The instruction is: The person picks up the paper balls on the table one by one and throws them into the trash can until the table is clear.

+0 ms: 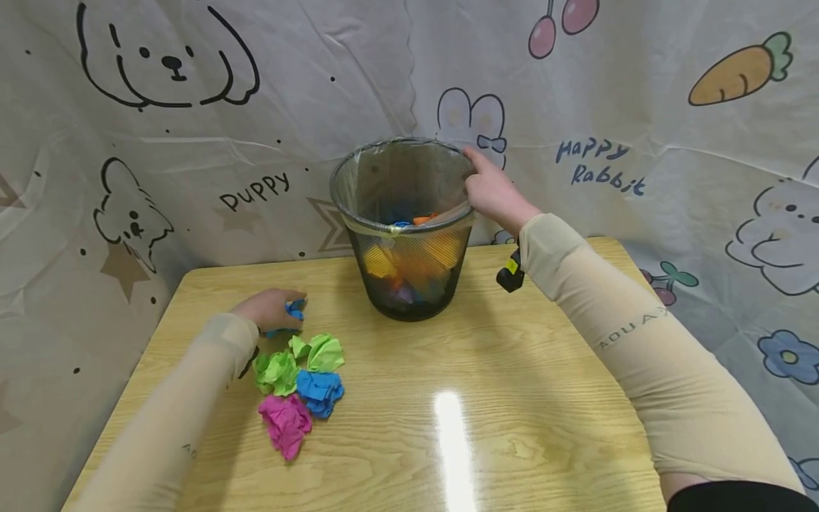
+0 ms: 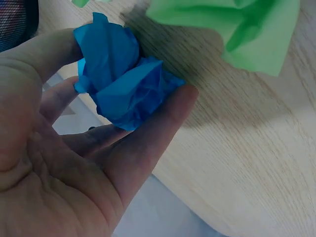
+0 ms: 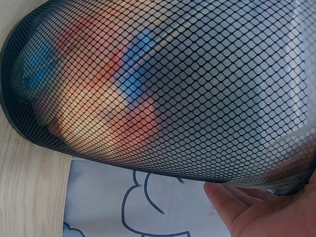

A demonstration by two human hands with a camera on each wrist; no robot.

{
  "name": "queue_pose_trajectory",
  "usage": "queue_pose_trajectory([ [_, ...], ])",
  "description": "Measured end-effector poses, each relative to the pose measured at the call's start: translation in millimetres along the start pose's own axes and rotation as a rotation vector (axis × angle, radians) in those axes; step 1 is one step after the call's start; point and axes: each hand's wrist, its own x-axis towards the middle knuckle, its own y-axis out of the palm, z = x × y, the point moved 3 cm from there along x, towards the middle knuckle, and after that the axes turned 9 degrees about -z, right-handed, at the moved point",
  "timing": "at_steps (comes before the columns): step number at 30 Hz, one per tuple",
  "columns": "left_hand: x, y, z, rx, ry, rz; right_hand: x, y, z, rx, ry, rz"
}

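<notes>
My left hand (image 1: 271, 310) grips a crumpled blue paper ball (image 2: 131, 74) between thumb and fingers, low over the left part of the table. Close beside it lie two crumpled green papers (image 1: 276, 372), another blue paper ball (image 1: 320, 392) and a pink paper ball (image 1: 286, 425). At the table's back stands a black mesh wastebasket (image 1: 409, 284), upright and lined with a clear bag. Orange, yellow, blue and purple crumpled papers show through its mesh. My right hand (image 1: 495, 186) holds the basket's rim on the right side; its fingers lie along the outside in the right wrist view.
The light wooden table (image 1: 512, 398) has its back edge against a printed cloth backdrop (image 1: 397, 64) with cartoon drawings. A strip of light reflects off the tabletop near the front. A small black device with a yellow mark (image 1: 511, 270) hangs under my right wrist.
</notes>
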Motion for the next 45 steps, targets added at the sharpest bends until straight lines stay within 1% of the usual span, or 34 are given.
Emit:
queue_pose_trajectory([
  [3,-1.3,-1.0,-2.6,0.031,0.012,-0.009,0,0.5,0,-0.001,0.002,0.001],
  [7,-2.8,-0.9,-2.5,0.034,0.02,-0.015,1,0.5,-1,-0.002,-0.003,-0.001],
  [18,0.9,2.7,7.5,0.035,0.08,-0.077,1,-0.6,0,0.007,-0.012,0.003],
  [24,0.5,3.2,10.3,0.022,0.083,-0.099,1,-0.4,-1,0.007,-0.014,0.004],
  [31,3.4,3.6,14.4,0.022,0.087,-0.112,0,-0.2,-2,0.014,-0.016,0.003],
  [36,1.2,-1.8,13.9,0.021,0.079,-0.135,1,0.1,-1,0.013,-0.017,0.004],
  [45,-6.7,-23.3,6.1,0.022,0.081,-0.246,1,-0.1,-2,0.018,-0.02,0.001],
])
